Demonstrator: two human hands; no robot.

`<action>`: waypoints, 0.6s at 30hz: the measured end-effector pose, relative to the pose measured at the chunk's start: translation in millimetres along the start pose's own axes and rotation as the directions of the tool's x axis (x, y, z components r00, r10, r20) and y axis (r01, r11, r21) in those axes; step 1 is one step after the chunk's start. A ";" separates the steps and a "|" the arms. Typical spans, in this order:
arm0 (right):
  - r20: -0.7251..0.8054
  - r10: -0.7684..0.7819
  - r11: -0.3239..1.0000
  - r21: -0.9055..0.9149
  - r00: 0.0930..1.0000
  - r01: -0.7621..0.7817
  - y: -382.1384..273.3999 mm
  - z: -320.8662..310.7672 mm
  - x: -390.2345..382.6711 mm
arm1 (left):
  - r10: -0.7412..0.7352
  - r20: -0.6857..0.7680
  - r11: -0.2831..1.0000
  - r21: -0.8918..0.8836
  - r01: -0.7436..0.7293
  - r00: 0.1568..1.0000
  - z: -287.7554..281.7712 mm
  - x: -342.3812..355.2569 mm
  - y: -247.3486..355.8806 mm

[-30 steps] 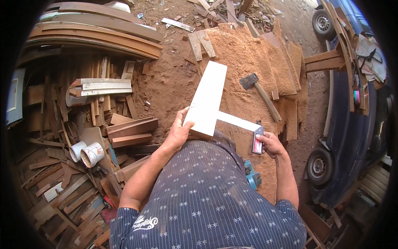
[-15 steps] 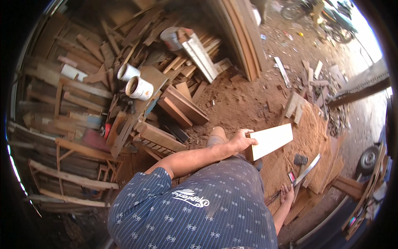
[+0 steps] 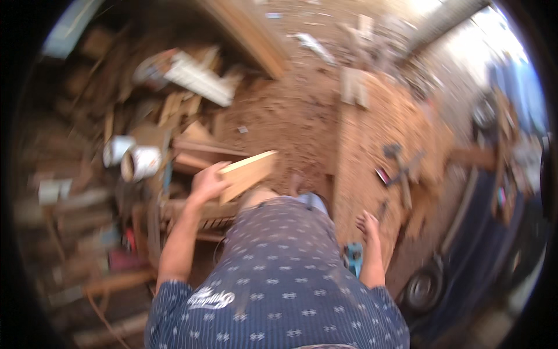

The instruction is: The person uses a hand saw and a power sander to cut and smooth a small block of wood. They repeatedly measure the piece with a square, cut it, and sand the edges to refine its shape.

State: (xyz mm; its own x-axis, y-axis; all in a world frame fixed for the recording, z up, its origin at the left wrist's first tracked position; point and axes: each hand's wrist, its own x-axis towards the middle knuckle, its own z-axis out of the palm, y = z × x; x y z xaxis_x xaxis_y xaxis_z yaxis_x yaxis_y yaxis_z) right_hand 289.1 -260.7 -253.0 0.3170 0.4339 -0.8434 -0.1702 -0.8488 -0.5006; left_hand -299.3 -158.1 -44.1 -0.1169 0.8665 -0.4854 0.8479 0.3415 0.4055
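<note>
My left hand (image 3: 209,182) grips the end of a short, pale wooden board (image 3: 251,175), thumb on top, held out in front of my left side. My right hand (image 3: 367,224) is over the near left part of the sawdust-covered workbench (image 3: 363,157). Its fingers look curled but are smeared by motion, and nothing shows in them. Just beyond it lies a thin dark tool (image 3: 382,209). Farther along the bench are a dark-headed hammer (image 3: 392,150), a small red and black object (image 3: 383,176) and a blurred grey blade (image 3: 411,165). A teal power tool (image 3: 353,256) sits beside my right forearm.
At the left, two white buckets (image 3: 141,163) stand among heaped timber offcuts. A thick upright wooden post (image 3: 250,35) rises ahead. Brown shavings cover the floor (image 3: 296,110). Wheels (image 3: 423,286) and dark blue cloth (image 3: 482,250) lie off to the right.
My view has swung to the right. The left hand has carried the board away from the bench toward my left. The right hand has drawn back from beside the hammer and blade.
</note>
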 end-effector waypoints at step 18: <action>-0.109 0.060 0.986 0.164 0.992 -0.042 82.6 -12.9 -128.7 | -0.528 0.092 0.738 -0.441 0.510 0.844 152.0 40.2 -300.5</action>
State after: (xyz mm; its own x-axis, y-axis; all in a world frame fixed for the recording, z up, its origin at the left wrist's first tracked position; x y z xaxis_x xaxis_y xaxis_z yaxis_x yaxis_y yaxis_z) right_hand 246.3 -390.6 -183.3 0.4062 0.3464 -0.8456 -0.3340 -0.8050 -0.4902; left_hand -480.2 -281.2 -303.2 -0.4993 0.5174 -0.6950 0.3383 0.8549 0.3934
